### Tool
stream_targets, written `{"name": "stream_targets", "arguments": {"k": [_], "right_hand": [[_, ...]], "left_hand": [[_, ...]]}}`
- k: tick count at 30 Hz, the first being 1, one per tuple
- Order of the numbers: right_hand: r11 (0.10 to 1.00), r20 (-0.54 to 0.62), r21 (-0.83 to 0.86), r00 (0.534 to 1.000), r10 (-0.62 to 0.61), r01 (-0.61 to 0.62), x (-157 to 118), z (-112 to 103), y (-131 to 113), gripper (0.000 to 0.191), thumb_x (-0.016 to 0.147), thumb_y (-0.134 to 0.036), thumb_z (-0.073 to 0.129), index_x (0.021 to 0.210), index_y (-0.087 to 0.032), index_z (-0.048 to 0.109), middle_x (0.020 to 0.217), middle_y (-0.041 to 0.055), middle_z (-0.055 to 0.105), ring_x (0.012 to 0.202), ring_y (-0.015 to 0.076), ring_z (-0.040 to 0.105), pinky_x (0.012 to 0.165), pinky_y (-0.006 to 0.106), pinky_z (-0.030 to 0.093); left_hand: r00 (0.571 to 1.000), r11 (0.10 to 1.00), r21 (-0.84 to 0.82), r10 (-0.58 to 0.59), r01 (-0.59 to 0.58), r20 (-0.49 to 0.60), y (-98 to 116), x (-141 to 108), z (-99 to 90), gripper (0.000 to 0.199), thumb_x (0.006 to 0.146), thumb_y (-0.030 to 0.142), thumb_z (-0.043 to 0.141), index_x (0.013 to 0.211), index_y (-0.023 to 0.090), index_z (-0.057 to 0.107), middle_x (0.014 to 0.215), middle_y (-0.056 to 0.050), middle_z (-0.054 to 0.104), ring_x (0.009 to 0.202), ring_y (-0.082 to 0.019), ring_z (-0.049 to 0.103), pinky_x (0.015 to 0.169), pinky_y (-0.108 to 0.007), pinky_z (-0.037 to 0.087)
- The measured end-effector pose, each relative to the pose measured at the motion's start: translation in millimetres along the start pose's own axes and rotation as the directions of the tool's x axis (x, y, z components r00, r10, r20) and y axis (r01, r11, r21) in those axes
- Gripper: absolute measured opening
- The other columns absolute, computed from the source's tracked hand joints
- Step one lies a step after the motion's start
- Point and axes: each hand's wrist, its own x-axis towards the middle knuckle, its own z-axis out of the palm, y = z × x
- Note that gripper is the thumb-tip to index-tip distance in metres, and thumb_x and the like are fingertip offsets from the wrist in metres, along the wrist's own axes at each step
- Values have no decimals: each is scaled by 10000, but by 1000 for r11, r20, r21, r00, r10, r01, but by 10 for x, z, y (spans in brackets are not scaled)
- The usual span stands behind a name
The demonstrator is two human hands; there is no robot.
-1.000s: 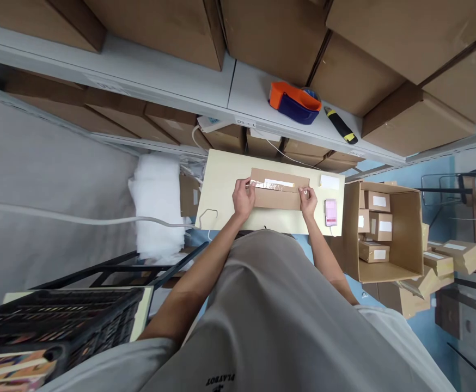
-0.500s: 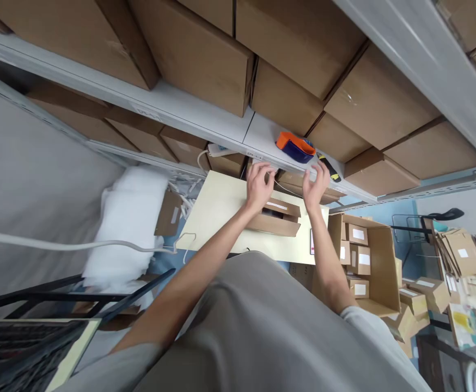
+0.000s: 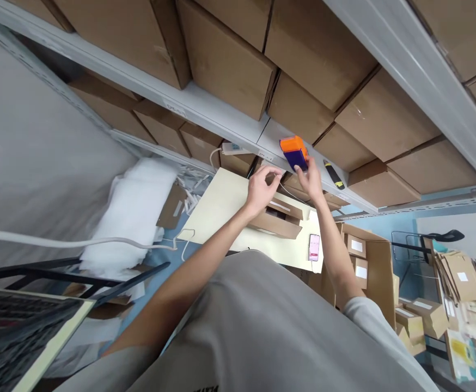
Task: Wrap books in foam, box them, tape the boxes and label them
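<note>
My right hand (image 3: 310,179) is closed on an orange and dark purple tape dispenser (image 3: 295,152), held at the front edge of the grey shelf (image 3: 217,122). My left hand (image 3: 261,189) is curled above the left end of a long, open cardboard box (image 3: 276,224). Its thumb and fingertips come together in a pinch; whatever may be between them is too small to make out. The box lies on a pale yellow tabletop (image 3: 217,204), its inside partly dark and hidden.
A black and yellow utility knife (image 3: 334,175) lies on the shelf, before stacked cartons (image 3: 303,103). A phone (image 3: 313,247) rests on the tabletop. On the right stands a large carton (image 3: 374,267) holding small boxes. White foam wrap (image 3: 135,212) is piled left, near a cable (image 3: 78,238).
My right hand has reached the dispenser, closed on it and turned it upright. The fingers of my left hand have drawn together. The view has shifted, and the phone shows more fully.
</note>
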Motion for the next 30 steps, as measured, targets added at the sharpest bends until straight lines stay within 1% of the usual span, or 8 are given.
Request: {"name": "stream_targets", "arguments": {"k": [3,7,12,17,20,22,26,30], "right_hand": [[954,7,298,999,-45,41,-511,119,-340,489,1055,-688,675,1281,-260,607,1220,92,772,1130,271,737,1088,446,612],[882,8,471,1000,9,-12,-983,315,-614,459,1044,-673,715,1247,-272,627,1159,62,760,1094,239,742,1051,387,618],[850,58,523,998,39,-64,-1201,438,-755,508,1044,-679,714,1359,-288,640,1216,73,767,1159,248,757,1079,395,631],[798,161,588,986,44,-132,-1315,531,-936,589,1033,-736,704,1405,-280,675,1247,95,826,1214,278,785,1152,467,627],[793,183,586,981,70,-166,-1370,594,-943,588,1020,-767,699,1332,-269,715,1219,100,848,1186,286,800,1139,481,639],[822,148,550,986,77,-147,-1404,602,-896,550,1010,-746,729,1292,-274,729,1231,92,846,1166,280,800,1122,463,644],[900,153,427,988,20,-84,-1460,507,-781,444,1039,-632,750,1324,-293,730,1244,76,832,1135,279,790,1075,432,649],[957,201,289,978,-54,-6,-1476,370,-704,349,1078,-536,712,1330,-294,718,1201,88,819,1079,300,771,1050,465,639]], "left_hand": [[996,994,-66,-87,88,8,19,-272,-163,94,1018,283,716,1073,218,757,1094,-62,820,1039,-216,797,1005,-373,664],[994,993,-41,-105,107,38,123,-572,-305,130,997,337,772,1069,228,768,1079,-62,816,983,-208,798,955,-360,678],[998,998,36,-56,55,26,234,-738,-479,118,999,358,803,1033,246,793,1045,-50,823,945,-206,796,906,-349,683],[991,995,99,-40,28,124,204,-792,-676,198,1056,443,741,1082,262,814,1115,-74,841,1052,-246,806,994,-388,674],[985,991,133,-35,13,170,195,-802,-784,235,1049,487,741,1077,269,825,1114,-79,839,1092,-274,794,1040,-440,669],[989,992,124,-34,16,145,235,-788,-858,254,1043,496,745,1134,272,821,1127,-81,825,1098,-276,785,1044,-456,670],[999,998,55,-29,27,36,430,-695,-999,358,1044,536,717,1290,284,784,1258,-89,766,1132,-268,764,1018,-449,684],[999,996,87,-3,-2,54,641,-568,-1083,390,992,569,765,1273,302,804,1226,-76,758,1172,-298,742,1083,-512,669]]}}
